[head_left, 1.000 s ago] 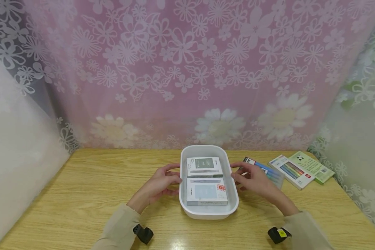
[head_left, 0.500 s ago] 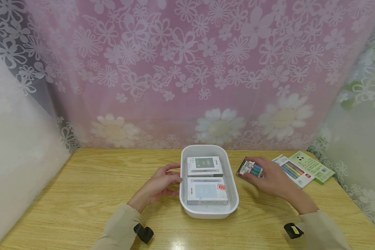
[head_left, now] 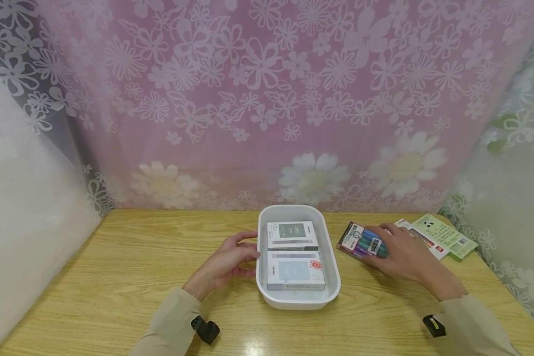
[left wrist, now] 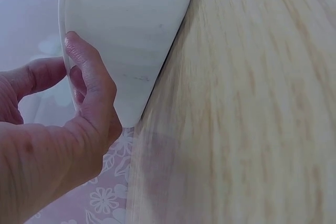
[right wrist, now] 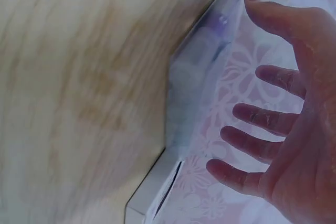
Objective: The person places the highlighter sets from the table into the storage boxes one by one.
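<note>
A white oblong tub (head_left: 299,299) stands on the table, seen in the head view. In it lie two white boxes, one with a green label (head_left: 292,235) at the far end and one with a pale blue label (head_left: 295,271) nearer. My left hand (head_left: 231,259) holds the tub's left side, and the left wrist view has its thumb and a finger at the rim. My right hand (head_left: 400,252) hovers over a clear pack of coloured pens (head_left: 362,242), covering its right end. In the right wrist view the fingers (right wrist: 262,119) are spread, with nothing between them.
Right of the pen pack lie a white box with coloured sticks in its window (head_left: 436,250) and a green packet (head_left: 445,230), overlapping. The wooden table (head_left: 115,277) ends at the back against a pink floral curtain (head_left: 267,123).
My right hand has left the tub's right side and moved right, first over the pen pack's left end, then along to its right end. My left hand stays at the tub.
</note>
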`<control>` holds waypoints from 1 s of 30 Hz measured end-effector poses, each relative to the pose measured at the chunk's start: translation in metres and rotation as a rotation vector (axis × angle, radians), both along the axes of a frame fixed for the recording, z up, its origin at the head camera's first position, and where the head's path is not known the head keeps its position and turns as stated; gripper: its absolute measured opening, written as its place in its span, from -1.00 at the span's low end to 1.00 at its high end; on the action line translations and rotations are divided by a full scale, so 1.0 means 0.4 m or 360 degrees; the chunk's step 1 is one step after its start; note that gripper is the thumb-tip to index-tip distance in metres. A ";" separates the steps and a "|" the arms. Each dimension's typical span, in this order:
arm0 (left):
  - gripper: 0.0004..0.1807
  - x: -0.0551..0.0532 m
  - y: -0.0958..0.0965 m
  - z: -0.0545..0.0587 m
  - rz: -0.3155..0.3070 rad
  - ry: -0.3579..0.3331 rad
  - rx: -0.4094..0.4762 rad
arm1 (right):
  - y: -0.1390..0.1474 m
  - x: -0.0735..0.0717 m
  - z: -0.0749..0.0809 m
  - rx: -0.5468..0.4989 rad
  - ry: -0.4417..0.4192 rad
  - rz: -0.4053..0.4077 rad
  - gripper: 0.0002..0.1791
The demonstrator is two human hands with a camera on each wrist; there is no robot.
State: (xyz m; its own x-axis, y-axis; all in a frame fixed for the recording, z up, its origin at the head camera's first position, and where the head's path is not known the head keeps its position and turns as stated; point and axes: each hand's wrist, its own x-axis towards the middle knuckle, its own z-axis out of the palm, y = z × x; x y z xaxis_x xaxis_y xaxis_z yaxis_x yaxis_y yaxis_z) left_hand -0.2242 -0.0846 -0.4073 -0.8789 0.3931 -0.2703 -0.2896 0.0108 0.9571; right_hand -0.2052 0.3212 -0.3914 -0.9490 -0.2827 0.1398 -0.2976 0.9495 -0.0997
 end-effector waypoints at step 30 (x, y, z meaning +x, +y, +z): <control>-0.30 0.001 -0.004 -0.002 -0.0034 -0.0007 0.0043 | 0.011 -0.029 -0.029 0.0119 -0.0161 -0.0028 -0.01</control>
State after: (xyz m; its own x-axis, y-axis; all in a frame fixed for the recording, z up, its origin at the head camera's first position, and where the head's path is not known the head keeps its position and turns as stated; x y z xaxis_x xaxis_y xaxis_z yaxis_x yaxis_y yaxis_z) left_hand -0.2239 -0.0863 -0.4081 -0.8691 0.4187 -0.2632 -0.2937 -0.0087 0.9559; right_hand -0.2168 0.3257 -0.4029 -0.9620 -0.2720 0.0223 -0.2729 0.9604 -0.0568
